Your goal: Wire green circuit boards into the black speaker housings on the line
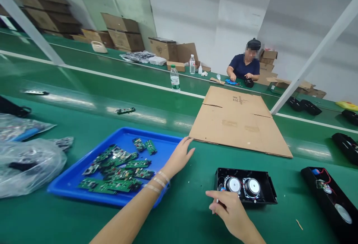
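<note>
My left hand (179, 157) reaches over the right rim of a blue tray (92, 154), fingers stretched and apart, nothing in them. Its fingertips are at the near left corner of a flat cardboard sheet (235, 121); whether they touch it I cannot tell. Several green circuit boards (120, 184) lie heaped in the tray. My right hand (231, 212) is in front of a black speaker housing (264, 188) with two round speakers (252, 187) in it. Its thumb and index finger are bent together, a small white bit showing between them, too small to name.
Another black housing (330, 203) with red wires lies at the right. Plastic bags (33, 169) fill the left side. A single circuit board (125, 110) and a water bottle (175, 78) stand farther back. Across the bench a person (244, 65) works with both hands.
</note>
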Available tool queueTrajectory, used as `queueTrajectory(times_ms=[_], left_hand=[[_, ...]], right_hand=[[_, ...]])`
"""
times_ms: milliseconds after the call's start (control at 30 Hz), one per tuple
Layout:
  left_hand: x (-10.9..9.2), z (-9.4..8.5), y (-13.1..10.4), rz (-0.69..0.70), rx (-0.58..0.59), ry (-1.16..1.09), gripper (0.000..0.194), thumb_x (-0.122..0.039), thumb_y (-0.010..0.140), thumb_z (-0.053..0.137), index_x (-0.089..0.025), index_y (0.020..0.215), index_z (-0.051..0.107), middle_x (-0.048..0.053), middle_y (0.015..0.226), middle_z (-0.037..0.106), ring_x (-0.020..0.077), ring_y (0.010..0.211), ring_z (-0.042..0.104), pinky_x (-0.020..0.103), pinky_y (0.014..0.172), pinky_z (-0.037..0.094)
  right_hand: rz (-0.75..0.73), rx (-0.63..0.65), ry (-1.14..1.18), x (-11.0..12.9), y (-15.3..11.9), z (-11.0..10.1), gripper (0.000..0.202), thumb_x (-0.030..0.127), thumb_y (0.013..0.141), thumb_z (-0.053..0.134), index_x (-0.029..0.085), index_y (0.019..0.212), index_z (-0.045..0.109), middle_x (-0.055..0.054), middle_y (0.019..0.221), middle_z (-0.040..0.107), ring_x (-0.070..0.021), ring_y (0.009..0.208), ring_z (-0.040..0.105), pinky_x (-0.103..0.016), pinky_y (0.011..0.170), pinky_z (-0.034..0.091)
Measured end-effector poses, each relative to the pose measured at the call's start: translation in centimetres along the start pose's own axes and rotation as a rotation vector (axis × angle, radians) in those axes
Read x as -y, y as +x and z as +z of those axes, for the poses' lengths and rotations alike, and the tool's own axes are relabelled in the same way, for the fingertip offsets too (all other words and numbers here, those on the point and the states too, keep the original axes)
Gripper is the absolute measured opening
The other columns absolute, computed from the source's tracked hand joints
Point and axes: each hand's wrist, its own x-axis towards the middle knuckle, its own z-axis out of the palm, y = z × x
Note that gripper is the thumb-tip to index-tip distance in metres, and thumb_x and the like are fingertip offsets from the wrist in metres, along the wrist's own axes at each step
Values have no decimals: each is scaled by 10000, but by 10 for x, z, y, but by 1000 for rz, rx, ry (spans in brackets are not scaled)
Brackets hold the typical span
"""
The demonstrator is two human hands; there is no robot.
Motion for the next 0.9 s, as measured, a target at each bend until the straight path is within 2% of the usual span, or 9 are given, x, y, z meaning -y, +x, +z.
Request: queueTrajectory(times_ms=[67,133,200,267,333,467,667,800,900], left_hand=[[-16,6,39,-83,-10,11,533,-350,881,474,-167,1361,330,135,1436,357,251,1334,300,432,1063,311],[-30,14,76,-222,-19,33,641,-440,842,528,-179,1378,293,147,1458,298,324,1330,274,548,1044,271],[-41,21,101,-368,7,48,634,-494,823,534,-173,1342,357,155,1420,348,352,1284,334,595,1005,285],[-47,28,112,-457,54,57,579,-512,817,533,-161,1268,446,151,1346,434,337,1216,416,573,963,340],[-47,32,113,-471,88,67,557,-523,808,539,-157,1223,482,141,1296,475,315,1169,457,528,929,382],[-44,34,106,-406,104,93,603,-540,808,527,-169,1274,430,139,1316,448,314,1178,442,512,925,384],[-46,30,104,-296,111,167,523,-460,847,522,-182,1280,427,127,1310,461,303,1167,460,527,933,388],[-31,8,92,-233,86,246,460,-385,854,544,-190,1260,449,110,1333,443,295,1180,451,528,947,382],[-14,-16,57,-260,43,337,376,-375,869,521,-159,1176,505,107,1259,495,269,1130,487,482,907,420]], right_hand=[[10,28,29,1,4,5,429,486,918,398,184,1063,666,-37,667,672,-143,596,602,-242,650,500],[16,44,29,0,5,8,416,480,910,413,191,1057,673,-47,708,692,-149,627,626,-236,675,507],[18,48,12,-4,3,9,412,477,900,426,190,1055,678,-62,760,706,-159,665,644,-231,684,510],[1,25,6,-12,-3,8,427,489,879,445,173,1030,691,-75,755,709,-172,676,652,-231,677,513],[29,-26,31,-19,-10,7,438,491,858,465,149,986,705,-77,677,696,-173,618,647,-223,625,514],[195,-77,118,-21,-18,8,333,387,834,514,153,966,709,-45,595,660,-146,525,618,-192,520,485],[190,-33,198,-13,-13,15,266,337,807,552,181,944,717,-19,577,624,-118,502,573,-189,530,471],[212,9,259,-18,-15,15,329,397,832,522,173,999,695,-29,617,621,-78,410,469,-177,423,409],[211,-25,300,-23,-20,14,379,459,835,515,161,995,686,-27,619,600,-72,411,450,-186,432,412]])
